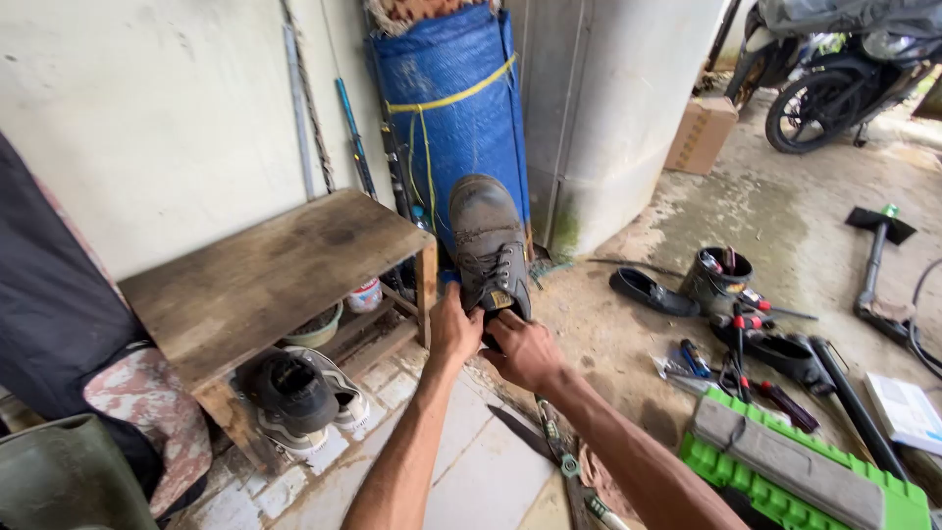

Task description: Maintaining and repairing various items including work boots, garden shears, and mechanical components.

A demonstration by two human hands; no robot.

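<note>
Both hands grip one worn grey lace-up leather boot (pixel 488 245) at its ankle opening, holding it toe-up before the rolled blue mat (pixel 453 108), beside the wooden bench (pixel 265 275). Left hand (pixel 453 329) and right hand (pixel 525 350) reach out, fingers curled, pinching the collar, apparently spreading it.

Both bare forearms reach forward from bottom edge, converging toward centre. Left hand (pixel 454 329) raised, fingers curled closed in grip, back of hand toward camera, wrist straight. Right hand (pixel 525 350) just beside it, touching, fingers bent closed in grip, knuckles up, wrist slightly cocked inward. Right forearm angles in from lower right.
</note>
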